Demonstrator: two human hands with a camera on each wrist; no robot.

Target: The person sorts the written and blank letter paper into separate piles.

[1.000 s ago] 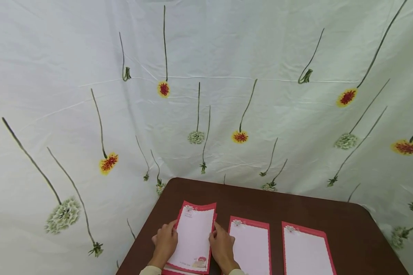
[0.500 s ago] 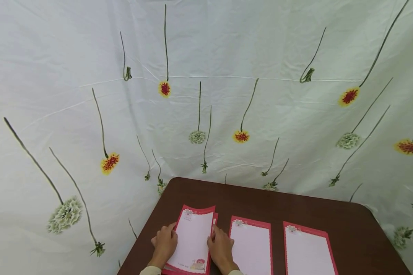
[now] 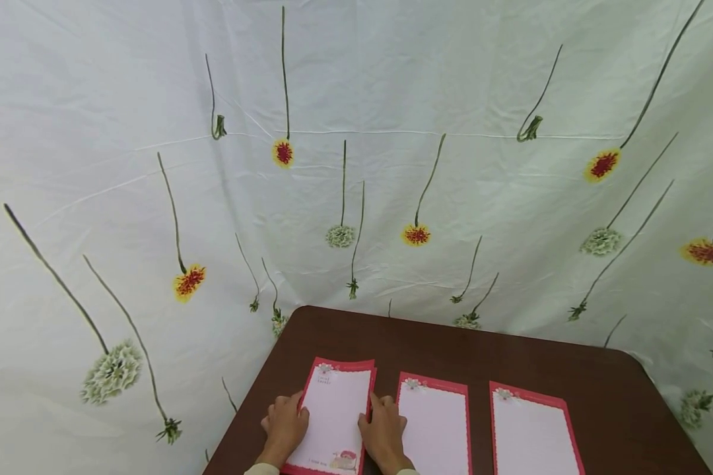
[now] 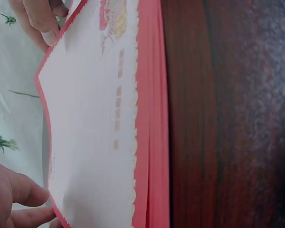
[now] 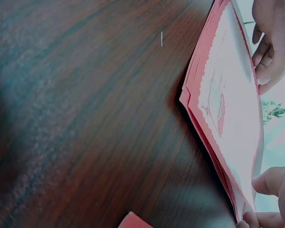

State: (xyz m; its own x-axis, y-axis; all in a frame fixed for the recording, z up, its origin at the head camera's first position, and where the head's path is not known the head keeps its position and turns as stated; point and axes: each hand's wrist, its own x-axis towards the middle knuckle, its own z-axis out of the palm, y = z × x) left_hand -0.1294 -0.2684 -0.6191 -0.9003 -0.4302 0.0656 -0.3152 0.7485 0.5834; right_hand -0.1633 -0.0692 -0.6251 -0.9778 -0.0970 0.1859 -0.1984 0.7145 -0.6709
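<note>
The red-bordered notepaper stack (image 3: 333,415) lies on the tabletop (image 3: 434,351), at three o'clock from the left hand (image 3: 283,427) and nine from the right hand (image 3: 383,430); each grip pinches its nearer edge.

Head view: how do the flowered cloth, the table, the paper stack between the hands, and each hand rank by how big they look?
1. Flowered cloth
2. Table
3. Paper stack
Left hand and right hand come last, too alike to rank.
</note>
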